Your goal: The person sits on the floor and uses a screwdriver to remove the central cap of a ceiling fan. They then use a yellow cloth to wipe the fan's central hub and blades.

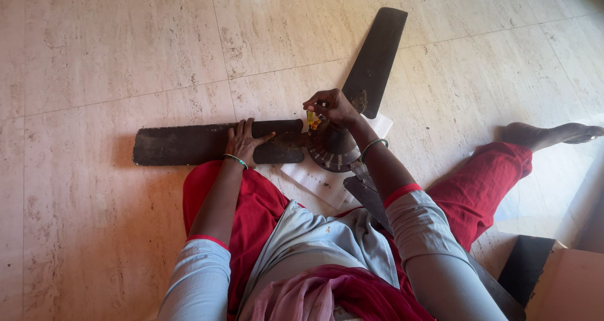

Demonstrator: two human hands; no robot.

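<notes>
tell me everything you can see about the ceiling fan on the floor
The ceiling fan lies flat on a pale tiled floor, its round dark hub over a white sheet. Three long, dark brown, dusty-looking blades show: one points left, one up and right, one runs back under the person's right arm. The left hand presses flat on the left blade. The right hand pinches a small yellow-handled tool upright at the hub's edge.

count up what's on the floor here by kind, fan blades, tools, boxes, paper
Fan blades: 3, left, upper, lower, on one motor hub
Screwdrivers: 1, yellow-handled, in the right hand
Paper sheets: 1
Cardboard boxes: 1
Total: 6
The left hand lies flat on the left blade.
</notes>
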